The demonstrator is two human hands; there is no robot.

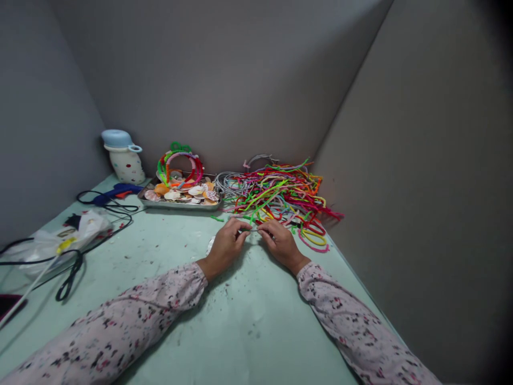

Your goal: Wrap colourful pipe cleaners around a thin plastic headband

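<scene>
Over the middle of the table, my left hand (227, 243) and my right hand (282, 245) face each other with fingertips pinched. Between them runs a short stretch of thin grey wire (255, 230), one end in each pinch. A light green pipe cleaner (251, 218) rises by the left fingertips; whether it is joined to the wire I cannot tell. Just beyond the hands lies a tangled heap of colourful pipe cleaners (280, 187), beside a coil of grey wire (232, 183). Something small and white (210, 245) is partly hidden behind my left hand.
Behind, a metal tray (180, 205) holds seashells (172, 195) and pipe-cleaner-wrapped rings (196, 166). A lidded bottle (125, 163) stands back left, near a blue glue gun (120, 191). Black cable (74, 275) and a plastic bag (86, 227) lie left. Grey walls enclose the table.
</scene>
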